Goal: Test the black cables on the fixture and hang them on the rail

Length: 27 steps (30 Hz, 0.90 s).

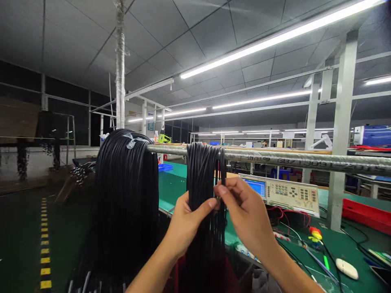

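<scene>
A bundle of black cables (200, 175) hangs folded over a horizontal metal pipe (305, 160) in front of me. My left hand (191, 217) is wrapped round this bundle below the pipe, its thumb across the front. At the bundle's right edge, my right hand (244, 203) pinches a few of the black cables between thumb and fingers, a little apart from the rest. A short red piece (218, 165) shows among the strands just above the right fingertips. The cables' lower ends fade into shadow.
A thicker bundle of black cables (125, 195), tied with clear plastic, hangs to the left. Behind the pipe, a green-topped bench (174, 183) bears a bench meter (281, 193), red leads and a white mouse-shaped object (346, 268). A red tray (366, 215) lies right, beside a white post (343, 122).
</scene>
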Motion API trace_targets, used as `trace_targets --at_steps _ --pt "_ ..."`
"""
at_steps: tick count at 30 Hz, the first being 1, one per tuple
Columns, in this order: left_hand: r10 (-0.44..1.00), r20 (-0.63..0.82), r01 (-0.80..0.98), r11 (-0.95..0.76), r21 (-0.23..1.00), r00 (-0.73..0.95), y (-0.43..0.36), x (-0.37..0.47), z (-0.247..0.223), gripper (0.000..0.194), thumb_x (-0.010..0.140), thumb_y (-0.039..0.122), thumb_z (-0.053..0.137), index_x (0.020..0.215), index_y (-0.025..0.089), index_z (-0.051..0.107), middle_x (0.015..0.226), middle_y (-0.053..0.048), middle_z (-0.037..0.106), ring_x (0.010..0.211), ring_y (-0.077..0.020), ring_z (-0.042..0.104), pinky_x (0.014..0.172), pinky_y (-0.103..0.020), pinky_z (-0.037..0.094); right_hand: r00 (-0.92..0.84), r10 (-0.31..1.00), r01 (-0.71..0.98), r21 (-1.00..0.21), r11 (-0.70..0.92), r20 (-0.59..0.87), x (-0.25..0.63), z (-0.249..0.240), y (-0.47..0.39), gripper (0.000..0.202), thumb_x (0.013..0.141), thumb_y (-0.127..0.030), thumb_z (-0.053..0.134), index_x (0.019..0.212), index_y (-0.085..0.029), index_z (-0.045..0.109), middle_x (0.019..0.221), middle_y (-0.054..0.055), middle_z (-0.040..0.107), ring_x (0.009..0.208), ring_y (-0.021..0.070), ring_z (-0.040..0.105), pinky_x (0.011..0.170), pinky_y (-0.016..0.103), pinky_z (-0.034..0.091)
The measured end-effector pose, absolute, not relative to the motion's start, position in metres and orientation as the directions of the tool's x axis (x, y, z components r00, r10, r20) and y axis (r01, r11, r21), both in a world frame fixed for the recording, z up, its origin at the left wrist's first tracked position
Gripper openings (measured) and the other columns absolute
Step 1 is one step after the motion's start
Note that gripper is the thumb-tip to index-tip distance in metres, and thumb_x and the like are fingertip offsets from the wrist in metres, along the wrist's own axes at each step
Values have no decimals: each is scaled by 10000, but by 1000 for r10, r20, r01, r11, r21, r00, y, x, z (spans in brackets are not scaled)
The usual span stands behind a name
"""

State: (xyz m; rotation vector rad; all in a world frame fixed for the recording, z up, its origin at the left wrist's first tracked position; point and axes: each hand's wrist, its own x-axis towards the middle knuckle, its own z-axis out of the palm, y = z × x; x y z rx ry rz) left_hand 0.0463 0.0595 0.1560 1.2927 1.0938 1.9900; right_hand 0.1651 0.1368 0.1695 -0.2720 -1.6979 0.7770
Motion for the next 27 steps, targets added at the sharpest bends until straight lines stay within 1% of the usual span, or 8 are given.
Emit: trace_targets --at_steps 3,5,10,14,17,19,22,27 --pt "781 435 3 -486 874 -448 58 47 157 217 704 345 776 804 165 708 708 -1 724 655 -106 610 630 -228 473 -171 656 -326 -670 667 735 171 168 144 175 923 -395 474 930 -234 542 661 -39 535 556 115 524 559 265 469" --pt "789 408 -12 -465 885 -458 58 47 156 225 690 344 787 802 172 694 673 11 705 622 -104 599 597 -228 465 -245 664 -326 -705 629 706 172 167 145 207 929 -424 460 977 -240 543 617 -59 474 492 104 451 496 250 421" --pt "778 453 11 -499 867 -435 62 49 154 220 679 345 793 710 170 663 587 49 615 567 -84 539 563 -219 439 -441 567 -226 -698 680 696 162 167 133 236 877 -427 575 999 -228 617 694 -27 562 620 130 531 594 275 435" --pt "762 475 12 -524 852 -441 64 50 154 231 674 313 802 843 180 720 733 18 695 714 -110 599 714 -240 489 -354 570 -141 -645 751 741 159 168 133 207 872 -408 588 827 -207 610 723 -12 574 653 132 509 629 285 407" --pt "760 448 19 -499 866 -470 62 50 153 233 673 327 803 829 180 713 736 7 713 694 -110 599 662 -227 475 -256 559 -104 -598 795 788 166 167 144 245 916 -420 516 803 -207 558 771 2 566 712 144 507 667 296 396" --pt "757 431 22 -483 875 -491 61 49 153 235 673 346 802 800 181 693 686 10 704 661 -109 596 619 -219 458 -215 586 -144 -619 772 782 171 165 150 268 944 -430 458 797 -213 515 768 2 543 733 149 509 679 296 401" --pt "761 436 16 -490 872 -480 60 50 151 232 697 358 782 818 188 681 642 19 691 646 -106 600 639 -220 465 -327 632 -271 -711 649 702 171 161 149 304 961 -461 397 775 -228 455 659 -28 474 612 134 476 604 281 402" --pt "758 472 24 -518 855 -449 63 53 152 186 694 322 786 773 180 695 675 26 674 675 -107 591 672 -228 479 -385 581 -296 -692 658 717 158 159 131 235 889 -454 562 944 -226 547 720 -24 556 613 123 487 586 263 413"
